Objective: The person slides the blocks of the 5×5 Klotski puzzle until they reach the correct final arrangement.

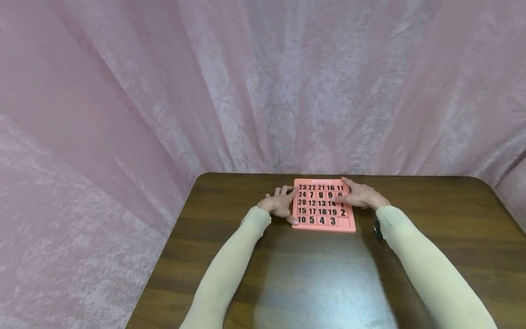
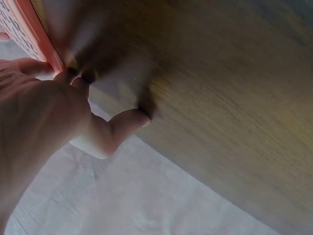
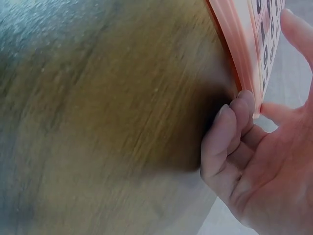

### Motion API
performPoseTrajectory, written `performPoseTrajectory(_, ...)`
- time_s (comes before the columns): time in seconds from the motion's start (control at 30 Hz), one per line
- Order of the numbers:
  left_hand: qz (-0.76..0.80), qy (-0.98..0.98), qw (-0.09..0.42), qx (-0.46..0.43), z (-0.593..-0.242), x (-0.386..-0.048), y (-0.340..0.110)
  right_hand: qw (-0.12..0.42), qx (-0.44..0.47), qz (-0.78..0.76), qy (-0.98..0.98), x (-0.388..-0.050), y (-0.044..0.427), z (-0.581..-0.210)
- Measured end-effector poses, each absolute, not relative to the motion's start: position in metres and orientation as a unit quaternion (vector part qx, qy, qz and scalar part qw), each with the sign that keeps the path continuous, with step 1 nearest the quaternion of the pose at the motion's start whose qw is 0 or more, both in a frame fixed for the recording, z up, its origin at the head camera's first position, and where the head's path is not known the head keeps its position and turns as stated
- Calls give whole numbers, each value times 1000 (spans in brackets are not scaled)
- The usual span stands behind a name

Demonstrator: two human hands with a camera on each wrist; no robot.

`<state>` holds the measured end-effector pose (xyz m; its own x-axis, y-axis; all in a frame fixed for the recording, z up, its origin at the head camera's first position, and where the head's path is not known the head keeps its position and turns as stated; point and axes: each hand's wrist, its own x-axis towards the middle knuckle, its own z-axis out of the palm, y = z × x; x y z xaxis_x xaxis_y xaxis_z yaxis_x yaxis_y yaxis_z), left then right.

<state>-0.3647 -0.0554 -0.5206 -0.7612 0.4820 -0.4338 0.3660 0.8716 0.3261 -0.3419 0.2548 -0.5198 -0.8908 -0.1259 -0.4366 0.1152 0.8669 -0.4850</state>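
A pink number slide puzzle [image 1: 347,224] lies flat on the wooden table, its black-numbered tiles in rows. The free slot shows at its near right corner, beside the 3 tile [image 1: 333,221]. At the puzzle's left side, my left hand [image 1: 282,204] holds the frame, thumb at the near corner and index finger further up the edge. In the left wrist view its little finger [image 2: 128,125] reaches out to the table. My right hand [image 1: 359,195] is at the far right corner, thumb over the tiles near 14. Its other fingers [image 3: 220,137] bend beside the frame edge.
The brown wooden table [image 1: 222,219] extends to both sides of the puzzle and toward me. Pink velvety curtains [image 1: 287,91] hang behind its far edge and on the left. A dark object [image 1: 377,228] shows at the right wrist.
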Motion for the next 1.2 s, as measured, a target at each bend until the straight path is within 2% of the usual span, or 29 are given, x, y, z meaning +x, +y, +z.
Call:
performPoseTrajectory(0.73,120,931,264,221,-521,-365,-54,166,-66,-271,946,-307,256,-532)
performPoseTrajectory(0.97,124,928,267,227,-519,-365,-53,162,-63,-279,944,-291,256,-538)
performPoseTrajectory(1.2,112,930,273,220,-513,-365,-52,117,-97,-241,959,-275,250,-542)
